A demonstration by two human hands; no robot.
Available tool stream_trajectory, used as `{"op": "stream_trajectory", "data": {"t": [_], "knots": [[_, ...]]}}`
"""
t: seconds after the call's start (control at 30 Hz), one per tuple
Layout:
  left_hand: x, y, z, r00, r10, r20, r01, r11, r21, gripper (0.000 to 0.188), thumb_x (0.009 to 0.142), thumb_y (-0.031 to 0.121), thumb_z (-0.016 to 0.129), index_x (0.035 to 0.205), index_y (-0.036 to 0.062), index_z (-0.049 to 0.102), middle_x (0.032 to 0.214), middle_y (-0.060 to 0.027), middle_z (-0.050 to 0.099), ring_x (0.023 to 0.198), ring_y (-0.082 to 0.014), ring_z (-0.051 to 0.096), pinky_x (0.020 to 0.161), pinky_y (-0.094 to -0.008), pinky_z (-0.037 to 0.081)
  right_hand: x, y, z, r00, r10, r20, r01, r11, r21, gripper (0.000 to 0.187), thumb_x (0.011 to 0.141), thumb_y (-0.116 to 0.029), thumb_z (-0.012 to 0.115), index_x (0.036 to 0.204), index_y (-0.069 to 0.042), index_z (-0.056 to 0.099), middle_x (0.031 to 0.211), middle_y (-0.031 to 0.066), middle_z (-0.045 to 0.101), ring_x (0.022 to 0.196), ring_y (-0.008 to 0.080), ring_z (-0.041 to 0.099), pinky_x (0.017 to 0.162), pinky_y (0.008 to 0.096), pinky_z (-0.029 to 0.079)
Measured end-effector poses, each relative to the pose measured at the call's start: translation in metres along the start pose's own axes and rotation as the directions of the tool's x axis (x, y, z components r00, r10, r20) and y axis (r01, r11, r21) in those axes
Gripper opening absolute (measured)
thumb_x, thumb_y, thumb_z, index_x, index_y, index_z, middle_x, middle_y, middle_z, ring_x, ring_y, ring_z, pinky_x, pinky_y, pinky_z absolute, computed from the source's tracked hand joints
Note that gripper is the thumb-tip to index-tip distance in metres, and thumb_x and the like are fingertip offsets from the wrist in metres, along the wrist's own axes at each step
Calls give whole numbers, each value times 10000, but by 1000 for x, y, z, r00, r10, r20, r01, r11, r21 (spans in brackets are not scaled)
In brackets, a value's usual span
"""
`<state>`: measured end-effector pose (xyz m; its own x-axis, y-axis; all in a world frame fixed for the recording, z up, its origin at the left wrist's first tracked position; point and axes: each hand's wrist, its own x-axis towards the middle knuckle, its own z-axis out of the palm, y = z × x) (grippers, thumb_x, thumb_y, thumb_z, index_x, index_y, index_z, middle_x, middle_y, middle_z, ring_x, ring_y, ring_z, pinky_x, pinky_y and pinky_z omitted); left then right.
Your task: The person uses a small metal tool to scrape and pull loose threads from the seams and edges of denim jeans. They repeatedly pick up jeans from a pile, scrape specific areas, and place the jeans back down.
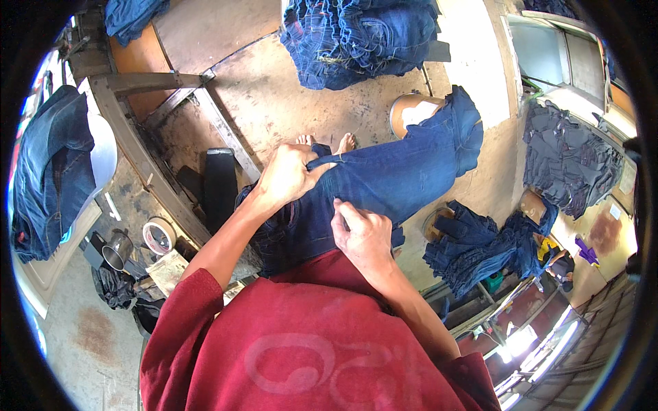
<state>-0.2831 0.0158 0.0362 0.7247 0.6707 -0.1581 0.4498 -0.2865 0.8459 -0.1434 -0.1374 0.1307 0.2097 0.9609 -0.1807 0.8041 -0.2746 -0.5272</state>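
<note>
A pair of dark blue jeans (404, 171) lies across my lap and stretches off to the right, its far end over a round stool (409, 111). My left hand (286, 177) is closed on a fold of the denim near the upper edge, pulling it up into a narrow ridge. Lower and to the right, my right hand (362, 235) is closed just over the cloth, thumb and forefinger pinched together. Whatever sits in that pinch is too small to make out.
Stacked jeans (360, 41) stand ahead, and a denim heap (480, 250) lies at right near a dark grey garment pile (569, 157). At left are a wooden table frame (147, 164), a tape roll (159, 235), a metal mug (118, 249) and draped jeans (53, 175).
</note>
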Motion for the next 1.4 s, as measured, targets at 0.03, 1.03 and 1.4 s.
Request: {"op": "stream_trajectory", "data": {"t": [0.03,1.03,1.4], "knots": [[0,0,0,1000,-24,10,24,999,-23,279,882,235,916,912,-28,829,763,-210,732,620,-336,721,599,-421,569,0,0,0,998,49,29,-49,999,13,126,899,-64,780,1024,-81,775,644,120,689,525,302,690,508,419,546],[-2,3,1,998,-59,-12,59,998,-25,323,888,262,919,822,-29,795,734,-198,714,566,-322,695,556,-421,551,1,0,-4,996,70,-58,-68,997,29,94,916,-78,773,1010,-74,766,674,137,711,557,298,718,508,422,550],[-2,6,1,995,-97,4,97,995,-16,319,888,266,911,843,-31,805,744,-198,720,626,-367,710,612,-432,568,-3,3,-2,996,94,9,-94,996,-9,108,913,-91,761,1015,-83,798,637,136,693,524,309,701,500,413,551]]}}
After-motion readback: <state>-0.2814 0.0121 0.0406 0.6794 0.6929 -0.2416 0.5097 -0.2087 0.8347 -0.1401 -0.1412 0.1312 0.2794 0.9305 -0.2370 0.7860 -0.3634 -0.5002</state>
